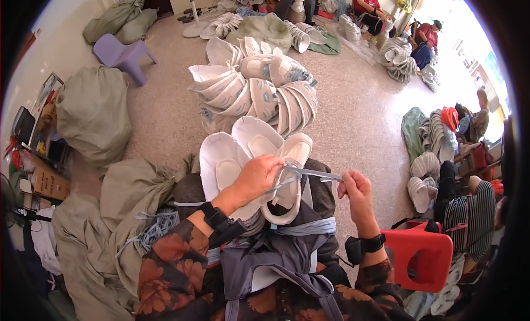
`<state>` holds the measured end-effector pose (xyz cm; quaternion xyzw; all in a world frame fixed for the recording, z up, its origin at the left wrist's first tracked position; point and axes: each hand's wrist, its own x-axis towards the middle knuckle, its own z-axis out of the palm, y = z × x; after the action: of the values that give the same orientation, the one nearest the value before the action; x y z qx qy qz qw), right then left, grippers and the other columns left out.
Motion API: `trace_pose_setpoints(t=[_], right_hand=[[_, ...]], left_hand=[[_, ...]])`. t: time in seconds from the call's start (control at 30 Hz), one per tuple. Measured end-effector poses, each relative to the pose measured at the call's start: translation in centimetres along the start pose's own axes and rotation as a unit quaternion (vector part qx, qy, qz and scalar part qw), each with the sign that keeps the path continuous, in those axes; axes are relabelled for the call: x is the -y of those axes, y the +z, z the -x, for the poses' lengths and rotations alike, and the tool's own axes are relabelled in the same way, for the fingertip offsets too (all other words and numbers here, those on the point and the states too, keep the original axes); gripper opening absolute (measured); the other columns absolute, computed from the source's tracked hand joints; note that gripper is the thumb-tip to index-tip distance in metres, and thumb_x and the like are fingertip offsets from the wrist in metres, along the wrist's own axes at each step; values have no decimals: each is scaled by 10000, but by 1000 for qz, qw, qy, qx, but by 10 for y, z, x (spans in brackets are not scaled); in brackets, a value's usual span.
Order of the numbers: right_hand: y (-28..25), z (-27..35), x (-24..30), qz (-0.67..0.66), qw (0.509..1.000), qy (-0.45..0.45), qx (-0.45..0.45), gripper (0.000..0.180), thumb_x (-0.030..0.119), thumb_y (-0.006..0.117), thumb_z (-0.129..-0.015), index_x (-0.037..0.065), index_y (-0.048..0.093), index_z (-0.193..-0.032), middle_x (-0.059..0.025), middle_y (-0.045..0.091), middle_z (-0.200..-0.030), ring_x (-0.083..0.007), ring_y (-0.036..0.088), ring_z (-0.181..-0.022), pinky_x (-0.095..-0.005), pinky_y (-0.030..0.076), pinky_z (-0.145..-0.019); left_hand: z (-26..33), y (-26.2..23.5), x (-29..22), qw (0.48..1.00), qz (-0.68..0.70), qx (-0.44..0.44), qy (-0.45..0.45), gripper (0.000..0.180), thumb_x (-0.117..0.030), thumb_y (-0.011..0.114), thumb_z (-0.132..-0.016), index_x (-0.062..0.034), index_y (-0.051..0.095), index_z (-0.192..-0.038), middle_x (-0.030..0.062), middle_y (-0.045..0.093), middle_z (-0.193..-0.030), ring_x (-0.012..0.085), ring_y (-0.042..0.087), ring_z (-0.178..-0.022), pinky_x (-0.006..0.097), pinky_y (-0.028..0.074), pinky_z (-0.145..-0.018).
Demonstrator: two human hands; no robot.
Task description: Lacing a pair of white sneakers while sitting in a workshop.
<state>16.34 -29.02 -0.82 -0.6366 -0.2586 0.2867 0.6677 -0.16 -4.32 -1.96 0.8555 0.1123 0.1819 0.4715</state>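
My left hand presses down on a bundle of white shoe uppers resting on my lap, fingers closed on the pale blue strap where it crosses the bundle. My right hand is clenched on the strap's other end, pulling it taut between the two hands, which are well apart. The strap runs nearly level from left to right; the uppers' long axes run away from me, their rounded ends pointing up toward the floor ahead. Just beyond the bundle stands a tied heap of uppers on the speckled floor. A red plastic stool sits beside my right wrist. Grey-green sacks lie to my left, with a brown cardboard box against the wall and a lilac stool farther off.
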Motion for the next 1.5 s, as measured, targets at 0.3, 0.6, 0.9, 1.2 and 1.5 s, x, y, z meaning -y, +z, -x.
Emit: trace_pose_setpoints(t=[0.3,0.6,0.9,1.2,1.5], right_hand=[[-2,8,-23,189,978,-36,-79,124,64,576,-991,10,629,-1089,-37,620,-944,-93,586,-786,-238,477,-682],[1,12,-13,256,961,-75,-79,151,41,583,-965,12,627,-1107,-85,625,-1144,-150,625,-940,-277,512,-759],[57,1,13,316,926,-206,7,163,-25,577,-923,-3,624,-1077,-148,650,-1063,-249,658,-845,-323,525,-711],[97,-2,-18,436,869,-183,145,182,23,593,-849,10,621,-1028,-205,652,-907,-417,657,-834,-483,539,-692],[108,-20,-27,488,859,-141,61,137,160,577,-927,33,624,-946,-185,679,-865,-386,677,-793,-476,535,-656]], left_hand=[[-17,12,14,986,122,-56,-98,103,-68,650,-911,17,688,-955,108,709,-883,183,669,-732,325,517,-676],[-10,17,18,985,132,-58,-99,108,-43,638,-907,26,680,-979,98,714,-844,145,652,-707,296,517,-663],[-13,18,14,994,42,-77,-67,100,-36,644,-925,13,690,-999,54,699,-815,71,591,-678,248,489,-628],[11,36,-6,965,-217,-133,62,134,-169,641,-913,-62,667,-989,128,617,-910,352,647,-867,455,523,-752],[5,36,0,952,-304,-18,-27,141,-108,603,-885,-38,649,-998,167,636,-981,386,658,-924,468,546,-797]])
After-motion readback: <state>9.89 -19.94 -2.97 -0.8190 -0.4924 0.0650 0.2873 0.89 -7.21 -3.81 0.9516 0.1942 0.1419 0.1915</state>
